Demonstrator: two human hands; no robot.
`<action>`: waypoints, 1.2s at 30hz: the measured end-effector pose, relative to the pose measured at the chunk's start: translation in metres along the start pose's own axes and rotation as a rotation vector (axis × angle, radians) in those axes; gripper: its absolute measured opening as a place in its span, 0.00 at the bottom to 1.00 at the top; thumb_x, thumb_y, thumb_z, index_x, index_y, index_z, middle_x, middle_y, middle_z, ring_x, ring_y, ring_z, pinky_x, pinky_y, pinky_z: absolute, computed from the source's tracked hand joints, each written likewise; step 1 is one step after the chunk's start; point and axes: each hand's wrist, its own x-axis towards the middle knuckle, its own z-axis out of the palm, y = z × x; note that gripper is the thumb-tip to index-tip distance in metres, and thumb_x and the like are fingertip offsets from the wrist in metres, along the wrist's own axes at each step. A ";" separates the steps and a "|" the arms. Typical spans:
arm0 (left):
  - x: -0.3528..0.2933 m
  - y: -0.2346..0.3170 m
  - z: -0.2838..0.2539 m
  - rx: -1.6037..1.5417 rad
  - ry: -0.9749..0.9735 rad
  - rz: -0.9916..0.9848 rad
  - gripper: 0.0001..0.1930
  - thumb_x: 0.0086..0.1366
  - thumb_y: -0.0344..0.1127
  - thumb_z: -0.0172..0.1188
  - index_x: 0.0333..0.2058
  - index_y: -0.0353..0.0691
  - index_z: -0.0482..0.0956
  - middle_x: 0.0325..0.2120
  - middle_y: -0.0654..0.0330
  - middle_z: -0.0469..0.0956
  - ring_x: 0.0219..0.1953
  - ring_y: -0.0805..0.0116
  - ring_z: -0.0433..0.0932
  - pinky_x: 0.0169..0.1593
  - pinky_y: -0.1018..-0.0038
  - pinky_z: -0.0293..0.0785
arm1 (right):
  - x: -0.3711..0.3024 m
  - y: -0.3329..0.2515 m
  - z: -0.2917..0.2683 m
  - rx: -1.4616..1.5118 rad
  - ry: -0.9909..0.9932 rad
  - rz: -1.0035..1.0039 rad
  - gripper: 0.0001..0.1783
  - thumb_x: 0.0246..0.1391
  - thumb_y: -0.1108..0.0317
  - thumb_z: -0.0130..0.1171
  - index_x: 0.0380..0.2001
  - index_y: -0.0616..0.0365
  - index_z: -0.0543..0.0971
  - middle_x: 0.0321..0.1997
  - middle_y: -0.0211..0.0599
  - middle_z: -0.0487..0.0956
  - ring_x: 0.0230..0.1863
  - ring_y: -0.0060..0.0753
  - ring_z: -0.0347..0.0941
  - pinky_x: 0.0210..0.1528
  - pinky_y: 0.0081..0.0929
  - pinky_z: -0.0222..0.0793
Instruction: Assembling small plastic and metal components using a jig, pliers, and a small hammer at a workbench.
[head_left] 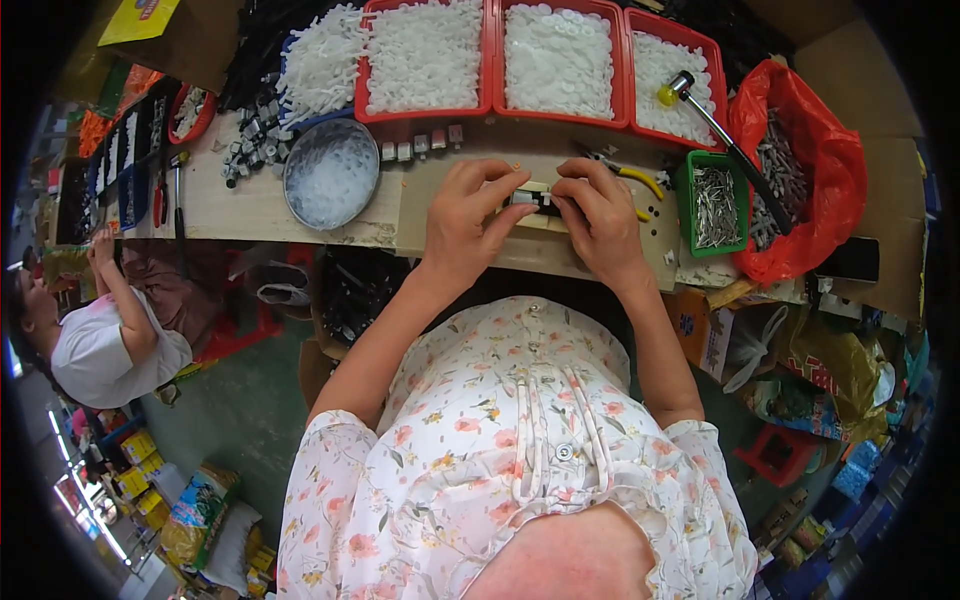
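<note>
My left hand (pixel 472 220) is closed, its thumb and fingers pinching the silver end of a small silver-and-black part (pixel 526 198). My right hand (pixel 604 218) is closed at the part's other end, where a bit of white shows by the fingertips; what exactly it grips is mostly hidden. Both hands are over a pale board (pixel 425 225) at the bench's near edge. Just beyond them stands a row of small silver-and-white blocks (pixel 421 145). Yellow-handled pliers (pixel 640 180) lie close to my right hand.
Red trays (pixel 492 60) of white plastic pieces line the back. At left are a metal bowl (pixel 332 172) and piled small parts (pixel 255 145). A green basket (pixel 716 205) of metal pins, a hammer (pixel 730 140) and a red bag (pixel 835 170) stand right. Another person (pixel 115 330) sits left.
</note>
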 end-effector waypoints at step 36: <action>-0.020 -0.020 0.013 0.384 -0.171 0.388 0.19 0.54 0.31 0.68 0.46 0.41 0.81 0.46 0.53 0.74 0.51 0.52 0.73 0.51 0.61 0.75 | -0.007 0.010 0.007 0.070 -0.053 -0.018 0.13 0.46 0.82 0.65 0.38 0.62 0.81 0.44 0.41 0.78 0.44 0.45 0.77 0.44 0.36 0.72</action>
